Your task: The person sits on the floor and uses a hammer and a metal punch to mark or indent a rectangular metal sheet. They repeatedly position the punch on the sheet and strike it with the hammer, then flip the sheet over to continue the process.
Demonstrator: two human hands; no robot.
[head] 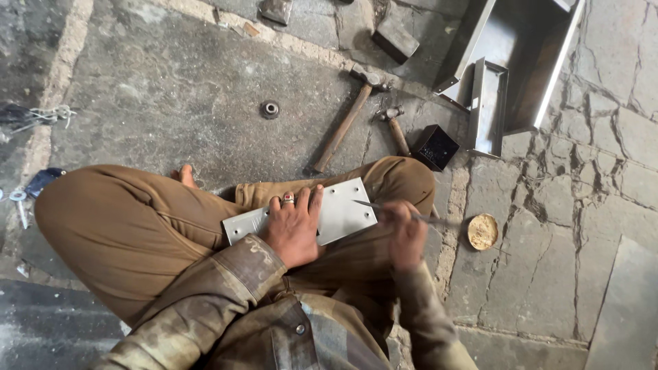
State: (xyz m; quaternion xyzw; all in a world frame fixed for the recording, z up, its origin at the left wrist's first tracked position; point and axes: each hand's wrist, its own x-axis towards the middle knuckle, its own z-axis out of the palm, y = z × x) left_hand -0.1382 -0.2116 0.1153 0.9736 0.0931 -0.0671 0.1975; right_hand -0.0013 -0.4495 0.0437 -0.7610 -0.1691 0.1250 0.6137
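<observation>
A flat grey metal plate (339, 209) with small holes at its corners rests on my crossed legs. My left hand (295, 226), wearing a ring, lies flat on the plate and presses it down. My right hand (406, 235) is blurred and grips a thin metal tool (384, 207), its tip touching the plate's right edge.
On the stone floor ahead lie two wooden-handled hammers (346, 122) (396, 130), a small black box (436, 146), a round metal ring (270, 109), folded sheet-metal trays (510, 62) and a round yellowish lid (483, 231). Keys (20, 200) lie at the left.
</observation>
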